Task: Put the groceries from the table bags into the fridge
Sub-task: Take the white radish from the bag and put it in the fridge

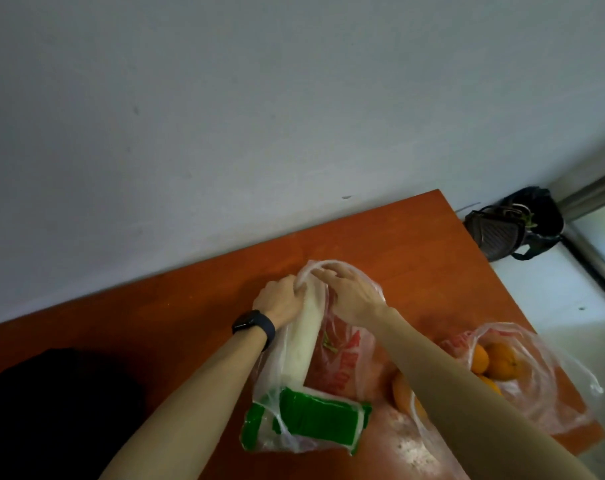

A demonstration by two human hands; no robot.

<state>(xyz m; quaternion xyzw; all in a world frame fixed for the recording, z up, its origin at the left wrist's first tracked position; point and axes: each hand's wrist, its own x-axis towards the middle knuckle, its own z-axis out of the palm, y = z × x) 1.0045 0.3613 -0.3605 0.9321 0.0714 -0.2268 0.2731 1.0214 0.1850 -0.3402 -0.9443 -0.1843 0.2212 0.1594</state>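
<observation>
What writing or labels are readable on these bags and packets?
No text here can be read.
Clear bag: red print, too blurred to read.
Bag of oranges: red print near its top, too blurred to read.
Green packet: no legible lettering.
Wristband: dark face, nothing showing.

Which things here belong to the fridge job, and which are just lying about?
Job: left hand gripping long white vegetable; right hand holding red-printed bag; green packet; oranges in clear bag.
Lying about: black bag beside wall; dark shape at left.
</observation>
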